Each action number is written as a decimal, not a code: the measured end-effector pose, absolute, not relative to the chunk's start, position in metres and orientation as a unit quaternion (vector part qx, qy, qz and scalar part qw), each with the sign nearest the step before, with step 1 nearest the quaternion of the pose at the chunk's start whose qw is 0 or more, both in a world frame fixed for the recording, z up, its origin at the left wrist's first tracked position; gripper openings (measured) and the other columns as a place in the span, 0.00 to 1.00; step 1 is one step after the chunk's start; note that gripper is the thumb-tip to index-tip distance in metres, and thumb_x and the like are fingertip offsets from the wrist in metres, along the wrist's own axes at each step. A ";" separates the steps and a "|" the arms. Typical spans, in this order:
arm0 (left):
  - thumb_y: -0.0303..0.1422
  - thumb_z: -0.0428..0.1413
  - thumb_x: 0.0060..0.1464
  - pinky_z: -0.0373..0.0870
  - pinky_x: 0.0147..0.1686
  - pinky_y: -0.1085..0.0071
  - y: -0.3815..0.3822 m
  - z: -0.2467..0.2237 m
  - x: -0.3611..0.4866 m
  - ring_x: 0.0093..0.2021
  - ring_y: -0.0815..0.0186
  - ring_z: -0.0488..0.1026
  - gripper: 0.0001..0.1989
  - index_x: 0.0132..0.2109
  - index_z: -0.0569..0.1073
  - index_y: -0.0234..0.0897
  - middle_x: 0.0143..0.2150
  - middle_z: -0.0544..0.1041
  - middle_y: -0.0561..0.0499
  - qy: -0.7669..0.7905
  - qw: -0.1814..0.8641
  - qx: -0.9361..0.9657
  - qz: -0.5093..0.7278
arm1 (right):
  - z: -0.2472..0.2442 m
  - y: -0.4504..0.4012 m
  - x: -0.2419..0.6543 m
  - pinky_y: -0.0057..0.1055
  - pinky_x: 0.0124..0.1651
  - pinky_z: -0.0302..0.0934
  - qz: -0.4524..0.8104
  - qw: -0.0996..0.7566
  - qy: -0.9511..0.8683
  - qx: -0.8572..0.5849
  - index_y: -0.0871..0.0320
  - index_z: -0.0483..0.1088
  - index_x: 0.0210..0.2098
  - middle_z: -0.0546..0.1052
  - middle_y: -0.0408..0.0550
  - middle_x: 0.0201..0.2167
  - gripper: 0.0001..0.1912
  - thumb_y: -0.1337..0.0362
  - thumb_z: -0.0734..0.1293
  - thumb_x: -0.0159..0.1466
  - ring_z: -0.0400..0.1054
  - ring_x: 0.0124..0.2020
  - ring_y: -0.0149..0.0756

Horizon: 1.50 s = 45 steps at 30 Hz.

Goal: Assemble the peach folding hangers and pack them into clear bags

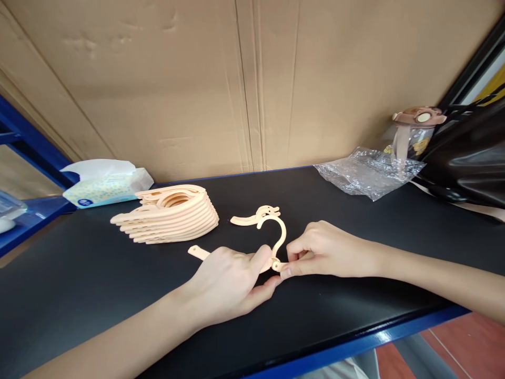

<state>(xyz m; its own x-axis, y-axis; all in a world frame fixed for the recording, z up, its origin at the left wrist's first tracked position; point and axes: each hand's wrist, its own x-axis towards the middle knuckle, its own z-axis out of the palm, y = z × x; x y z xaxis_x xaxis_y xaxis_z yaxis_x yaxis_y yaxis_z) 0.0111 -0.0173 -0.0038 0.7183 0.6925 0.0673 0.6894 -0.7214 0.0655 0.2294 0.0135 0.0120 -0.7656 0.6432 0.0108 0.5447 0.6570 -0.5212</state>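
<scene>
Behind everything is a big sheet of brown cardboard [177, 95], creased and dented in places, basically the whole backdrop. Next biggest is the black desk [335, 316] with a blue edge, and that's where all the action is. Far right, there's a shiny black bag [465, 152], partly cut off by the frame. Just beside it, some crumpled clear plastic [363, 171] lies near the back edge. Over on the left sits a neat stack of peach hangers [169, 226], piled flat with their curved ends lined up, and a tissue pack [106, 187] is right behind it, one sheet poking out the top. Back in the right corner there's a see-through bottle [418, 129] with a brownish lid and a strap, standing upright.

Now the hands, front and center. The left hand [232, 279] has its fingers wrapped over the long arm of a single peach hanger [283, 231], one end sticking out past the knuckles. The right hand [323, 250] is pinching the other side between thumb and fingers, right next to the round joint. The hook curls up between both hands. Smallest of the lot, a loose peach piece [250, 220] lies just behind that hook, holes at its right end.
</scene>
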 end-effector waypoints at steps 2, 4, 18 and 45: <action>0.40 0.43 0.64 0.44 0.18 0.73 -0.017 -0.005 0.010 0.18 0.65 0.71 0.12 0.35 0.61 0.38 0.20 0.72 0.56 0.359 0.006 0.931 0.068 | 0.011 0.015 0.231 0.22 0.22 0.43 0.276 0.093 -0.900 -0.325 0.60 0.69 0.21 0.59 0.33 0.13 0.22 0.49 0.63 0.64 0.50 0.16 0.20; 0.38 0.45 0.63 0.43 0.18 0.73 -0.018 -0.007 0.010 0.18 0.65 0.70 0.10 0.36 0.60 0.38 0.21 0.72 0.56 0.349 -0.005 0.933 0.088 | 0.010 0.017 0.232 0.22 0.22 0.44 0.297 0.088 -0.894 -0.323 0.59 0.70 0.22 0.59 0.33 0.13 0.22 0.49 0.64 0.63 0.51 0.16 0.20; 0.40 0.37 0.67 0.56 0.24 0.75 -0.014 0.005 0.015 0.21 0.71 0.63 0.18 0.37 0.67 0.39 0.20 0.64 0.58 0.479 0.261 0.824 0.151 | -0.003 0.017 0.232 0.26 0.22 0.39 0.055 0.157 -0.945 -0.283 0.58 0.63 0.21 0.63 0.37 0.15 0.24 0.50 0.58 0.67 0.51 0.17 0.24; 0.34 0.52 0.60 0.74 0.25 0.73 -0.004 0.014 0.006 0.24 0.74 0.64 0.08 0.45 0.71 0.37 0.32 0.65 0.55 0.405 0.713 0.526 0.227 | -0.006 0.028 0.237 0.24 0.26 0.45 0.053 0.133 -0.952 -0.269 0.57 0.66 0.28 0.68 0.39 0.20 0.19 0.52 0.57 0.68 0.58 0.20 0.26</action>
